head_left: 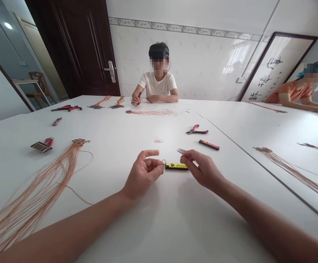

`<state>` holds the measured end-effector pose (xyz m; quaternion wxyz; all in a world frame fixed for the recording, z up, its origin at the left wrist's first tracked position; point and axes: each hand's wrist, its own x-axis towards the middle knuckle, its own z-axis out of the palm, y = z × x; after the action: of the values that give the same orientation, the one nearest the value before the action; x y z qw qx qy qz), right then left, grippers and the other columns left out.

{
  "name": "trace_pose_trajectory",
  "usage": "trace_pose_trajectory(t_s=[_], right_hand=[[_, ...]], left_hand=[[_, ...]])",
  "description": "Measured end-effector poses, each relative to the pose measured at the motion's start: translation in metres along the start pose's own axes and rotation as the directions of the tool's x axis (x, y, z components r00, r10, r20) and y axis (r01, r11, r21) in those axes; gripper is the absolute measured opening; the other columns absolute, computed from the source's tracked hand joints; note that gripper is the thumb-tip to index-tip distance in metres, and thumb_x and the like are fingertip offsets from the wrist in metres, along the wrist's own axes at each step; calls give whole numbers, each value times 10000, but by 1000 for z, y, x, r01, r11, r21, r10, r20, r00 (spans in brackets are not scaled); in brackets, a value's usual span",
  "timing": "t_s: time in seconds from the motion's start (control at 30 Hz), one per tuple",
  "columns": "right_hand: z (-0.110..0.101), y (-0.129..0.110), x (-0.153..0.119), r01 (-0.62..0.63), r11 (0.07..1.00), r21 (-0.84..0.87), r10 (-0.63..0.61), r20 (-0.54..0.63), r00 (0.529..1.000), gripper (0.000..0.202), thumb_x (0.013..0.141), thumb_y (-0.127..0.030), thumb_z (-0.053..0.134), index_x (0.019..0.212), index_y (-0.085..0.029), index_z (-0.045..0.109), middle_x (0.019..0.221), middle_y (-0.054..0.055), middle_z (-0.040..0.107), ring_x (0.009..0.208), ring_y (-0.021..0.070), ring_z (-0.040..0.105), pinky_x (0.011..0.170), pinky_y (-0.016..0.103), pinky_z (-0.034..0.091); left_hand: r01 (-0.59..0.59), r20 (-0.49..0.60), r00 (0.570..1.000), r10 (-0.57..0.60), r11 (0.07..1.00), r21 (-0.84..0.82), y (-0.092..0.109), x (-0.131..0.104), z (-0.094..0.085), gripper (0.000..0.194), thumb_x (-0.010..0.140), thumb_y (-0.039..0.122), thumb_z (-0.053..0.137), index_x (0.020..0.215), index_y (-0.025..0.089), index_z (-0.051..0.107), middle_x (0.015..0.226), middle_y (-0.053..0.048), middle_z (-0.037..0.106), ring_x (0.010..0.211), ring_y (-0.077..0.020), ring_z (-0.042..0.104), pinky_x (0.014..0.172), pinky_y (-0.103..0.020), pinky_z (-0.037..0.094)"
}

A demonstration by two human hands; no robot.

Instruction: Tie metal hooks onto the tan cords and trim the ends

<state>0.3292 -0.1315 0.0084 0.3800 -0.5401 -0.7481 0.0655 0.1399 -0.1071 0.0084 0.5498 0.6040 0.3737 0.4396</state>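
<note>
A yellow lighter with black ends [177,166] lies on the white table between my two hands. My left hand [147,170] pinches a small dark wire ring [163,162] at the lighter's left end, with the index finger stretched out above. Over the lighter's right end is my right hand [199,166], its thumb and index finger pressed together on small pointed scissors or tweezers [181,150], whose tips point left. The lower part of that tool is hidden by the fingers.
Orange cord bundles lie at the left [65,168] and right [293,168]. Red-handled pliers [196,130] and a dark red lighter [208,144] are beyond my right hand. A matchbox-like item [41,147] sits left. One person [159,86] sits opposite, another [293,93] far right.
</note>
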Motion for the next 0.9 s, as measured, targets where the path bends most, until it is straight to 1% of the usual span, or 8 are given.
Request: trace_pose_trajectory(t_s=[0.1,0.17,0.27,0.37,0.53,0.6,0.73,0.9], right_hand=[[1,14,3,120,978,-169,-111,59,992,220,833,-284,424,1022,-212,511,1001,79,590,950,215,500,722,361,432],[5,19,3,167,950,-263,-134,140,981,298,816,-278,456,1108,-225,477,1085,90,560,1019,252,457,734,405,418],[13,23,1,184,917,-354,-109,222,969,286,824,-222,424,1103,-213,486,973,90,597,906,238,503,679,388,411],[17,21,0,217,892,-396,-121,254,960,264,817,-173,399,1052,-191,517,875,78,597,797,205,516,634,345,393],[13,14,0,218,906,-362,-124,266,956,194,815,-204,416,939,-204,565,842,56,581,776,184,507,642,322,384],[10,17,2,194,922,-336,-114,243,963,189,837,-245,403,913,-216,574,862,53,591,807,185,515,676,331,388],[2,36,8,61,927,-369,-35,76,996,220,847,-223,382,970,-189,561,988,76,593,926,207,501,756,349,384],[-3,55,14,-92,879,-467,178,144,973,200,830,-252,395,878,-179,575,868,76,607,837,211,525,695,326,391]], left_hand=[[29,-54,998,-29,1000,2,-1,3,-4,415,692,292,587,1069,200,439,729,-13,593,662,-120,551,609,-256,436],[48,-64,997,-48,999,-1,-2,4,-5,415,688,306,589,1065,204,449,741,-19,598,667,-125,555,604,-257,433],[62,-67,996,-62,998,2,-3,4,-5,415,686,316,591,1065,212,457,758,-21,602,672,-128,557,600,-257,427],[76,-63,995,-76,997,8,-3,4,-4,405,689,322,590,1061,227,460,768,-12,603,677,-124,557,603,-252,419],[85,-46,995,-85,996,9,-4,3,-4,392,693,326,594,1053,237,466,769,-4,600,673,-118,555,609,-252,413],[92,-45,995,-91,996,13,-4,4,-5,386,696,327,593,1051,246,465,762,3,598,669,-114,554,608,-249,411],[98,-34,995,-97,995,18,-3,4,-4,397,692,332,593,1056,231,470,761,-9,595,664,-122,554,602,-256,412],[103,-8,995,-103,995,2,-1,2,-4,398,697,328,590,1060,222,467,772,-10,587,670,-116,545,611,-256,406]])
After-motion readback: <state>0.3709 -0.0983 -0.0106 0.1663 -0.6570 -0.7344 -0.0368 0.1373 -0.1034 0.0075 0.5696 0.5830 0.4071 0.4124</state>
